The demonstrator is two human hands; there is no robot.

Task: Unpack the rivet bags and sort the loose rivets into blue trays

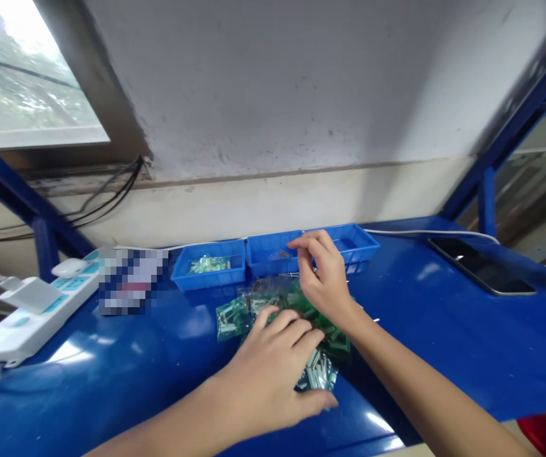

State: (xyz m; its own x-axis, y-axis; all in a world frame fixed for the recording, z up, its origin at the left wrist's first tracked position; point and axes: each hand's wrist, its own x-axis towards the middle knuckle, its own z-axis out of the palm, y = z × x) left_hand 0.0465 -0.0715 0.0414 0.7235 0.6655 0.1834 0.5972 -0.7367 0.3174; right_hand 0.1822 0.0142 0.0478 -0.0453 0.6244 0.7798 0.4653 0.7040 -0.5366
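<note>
A pile of small plastic bags (235, 317), some green and some clear, lies on the blue table; pale slender pieces show inside several of them. My left hand (273, 362) rests over the pile, palm down with fingers spread, hiding part of it. Beyond it, my right hand (323, 273) is raised at the front of the middle blue bin (258, 260), fingers bent and apart. Just left of its fingertips is a small clear bag (280, 254) with dark slender pieces, at the middle bin; I see no clear grip on it.
The left blue bin (209, 279) holds small clear packets (210, 264). My right hand partly covers the right blue bin (361, 244). A white power strip (30, 330) with a plugged-in charger and a blurred-out item (133, 282) are at left. A dark phone (482, 265) lies at right.
</note>
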